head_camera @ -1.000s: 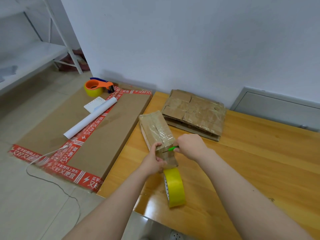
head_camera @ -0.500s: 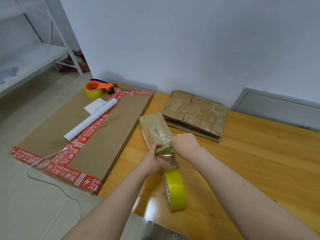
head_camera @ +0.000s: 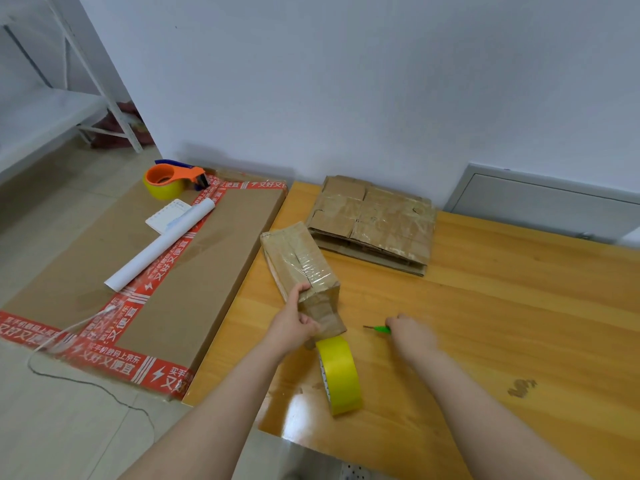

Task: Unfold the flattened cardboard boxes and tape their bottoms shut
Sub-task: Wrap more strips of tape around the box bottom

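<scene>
At the tabletop's near-left part, the left hand [head_camera: 294, 327] has its grip closed on the near end of a small oblong brown cardboard box wrapped in clear tape [head_camera: 298, 261], thumb on top and fingers curled under the end face. The box lies flat on the orange-brown wooden tabletop [head_camera: 502, 306], its long axis running from 5 o'clock up to 11 o'clock, far end pointing toward 11. Just beside that near end, at 5 o'clock of the left hand, a yellow roll of tape [head_camera: 341, 372] stands on its edge. At 3 o'clock of the box end, apart from it, the blurred right hand [head_camera: 412, 336] has its grip narrow around a small green-handled tool [head_camera: 379, 329], whose thin tip points to 9 o'clock. Farther out, at 1 o'clock of the box, a stack of flattened brown cardboard boxes [head_camera: 374, 220] lies near the wall. Off the tabletop at 9 o'clock, a large flat brown carton edged with red printed tape [head_camera: 194, 271] carries an orange tape dispenser [head_camera: 173, 180] and a white paper roll [head_camera: 156, 247].
</scene>
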